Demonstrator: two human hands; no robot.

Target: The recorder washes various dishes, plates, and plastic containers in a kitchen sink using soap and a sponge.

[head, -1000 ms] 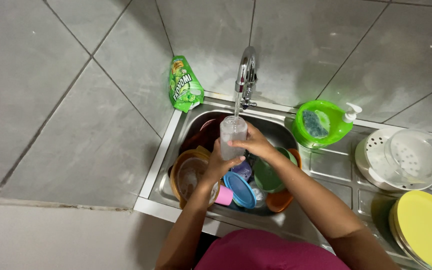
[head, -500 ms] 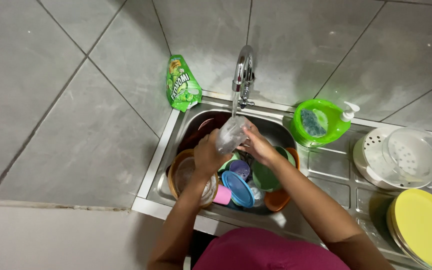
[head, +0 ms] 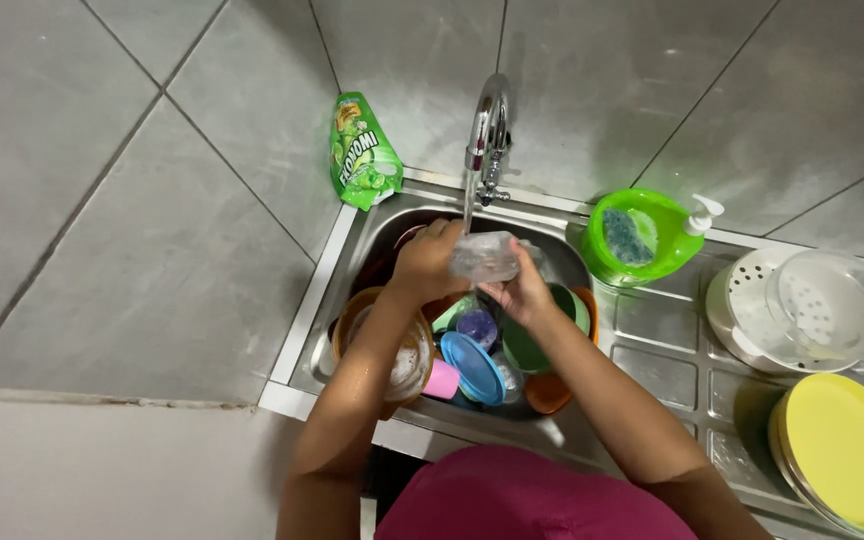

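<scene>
Head camera shows my left hand (head: 430, 262) and right hand (head: 524, 290) both clamped on a clear plastic container (head: 485, 256), tipped sideways under the running tap (head: 489, 135), above the sink (head: 352, 262) piled with coloured bowls and lids. Best to grip it firmly at both ends and turn it so water reaches every side. Green detergent pouch (head: 361, 152) leans left; sponge holder (head: 642, 235), colander (head: 812, 308), yellow plate (head: 847, 450) sit right.

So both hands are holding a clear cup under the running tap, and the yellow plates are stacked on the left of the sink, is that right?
Not quite. In the head view both hands, left hand and right hand, do hold the clear cup under the tap, but the yellow plates are stacked on the right of the sink, on the drainboard.
</scene>
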